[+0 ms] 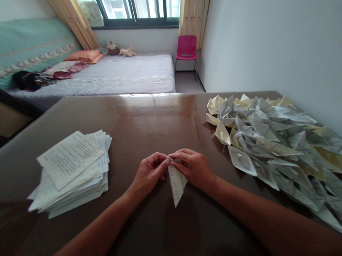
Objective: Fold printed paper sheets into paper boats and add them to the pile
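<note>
Between my hands is a folded sheet of printed paper, its pointed end hanging down toward me. My left hand pinches its top corner between thumb and fingers. From the other side, my right hand grips the same top edge, the fingertips of both hands nearly meeting. Part of the paper is hidden behind my right fingers. Left of my hands lies a stack of printed paper sheets, its top sheet turned askew. A large heap of folded paper boats, white and yellowish, spreads over the table's right side.
The brown glossy table fills the foreground. Beyond it stand a bed with pillows and soft toys, and a pink chair beneath the curtained window. A white wall runs along the right.
</note>
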`<state>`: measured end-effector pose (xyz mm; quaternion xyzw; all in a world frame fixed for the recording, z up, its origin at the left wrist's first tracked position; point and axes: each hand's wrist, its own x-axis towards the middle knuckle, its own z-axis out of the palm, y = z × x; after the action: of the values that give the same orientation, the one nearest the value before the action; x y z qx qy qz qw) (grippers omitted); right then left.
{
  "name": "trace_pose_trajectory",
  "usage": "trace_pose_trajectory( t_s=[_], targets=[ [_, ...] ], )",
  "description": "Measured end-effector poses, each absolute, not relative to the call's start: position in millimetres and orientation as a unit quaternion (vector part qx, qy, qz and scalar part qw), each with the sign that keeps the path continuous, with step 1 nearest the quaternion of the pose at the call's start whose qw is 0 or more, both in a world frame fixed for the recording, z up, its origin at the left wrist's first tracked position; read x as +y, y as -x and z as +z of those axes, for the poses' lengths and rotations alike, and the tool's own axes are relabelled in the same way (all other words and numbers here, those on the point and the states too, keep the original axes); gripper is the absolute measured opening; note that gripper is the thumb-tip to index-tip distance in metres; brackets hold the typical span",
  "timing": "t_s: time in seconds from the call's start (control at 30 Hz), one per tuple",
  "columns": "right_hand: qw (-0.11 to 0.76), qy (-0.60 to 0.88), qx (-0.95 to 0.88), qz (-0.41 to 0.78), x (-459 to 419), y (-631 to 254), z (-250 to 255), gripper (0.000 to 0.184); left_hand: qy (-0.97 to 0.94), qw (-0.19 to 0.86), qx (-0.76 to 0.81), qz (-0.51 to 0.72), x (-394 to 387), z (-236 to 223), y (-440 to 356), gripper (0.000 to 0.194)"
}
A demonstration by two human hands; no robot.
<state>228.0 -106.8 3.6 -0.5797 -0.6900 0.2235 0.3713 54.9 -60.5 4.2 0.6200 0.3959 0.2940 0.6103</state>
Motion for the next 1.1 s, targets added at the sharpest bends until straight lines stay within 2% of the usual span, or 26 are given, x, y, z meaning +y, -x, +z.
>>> trace_pose_trajectory(
  t_s=[0.37, 0.47, 0.7, 0.97, 1.1],
  targets=[
    [0.354, 0.546, -0.716, 0.252, -104.9, -230.9, 5.1, 0.020, -0.590, 0.618, 0.408, 0.321, -63.2, 3.1, -55.7, 0.028],
    [0.380, 0.533, -0.693, 0.303, -99.6, -234.2, 6.6, 0.021, -0.594, 0.628, 0.400, 0.305, -62.9, 2.3, -56.9, 0.030],
    [0.428, 0.535, -0.596, 0.419, -95.0, -237.6, 8.8, 0.036, -0.621, 0.659, 0.359, 0.226, -66.0, 2.7, -58.9, 0.033],
    [0.443, 0.525, -0.591, 0.422, -97.7, -231.5, 7.6, 0.038, -0.646, 0.684, 0.299, 0.161, -70.5, 5.2, -60.1, 0.030],
    [0.457, 0.495, -0.569, 0.472, -97.8, -230.9, 5.1, 0.039, -0.632, 0.701, 0.287, 0.164, -68.5, 6.4, -58.9, 0.031]
  ],
)
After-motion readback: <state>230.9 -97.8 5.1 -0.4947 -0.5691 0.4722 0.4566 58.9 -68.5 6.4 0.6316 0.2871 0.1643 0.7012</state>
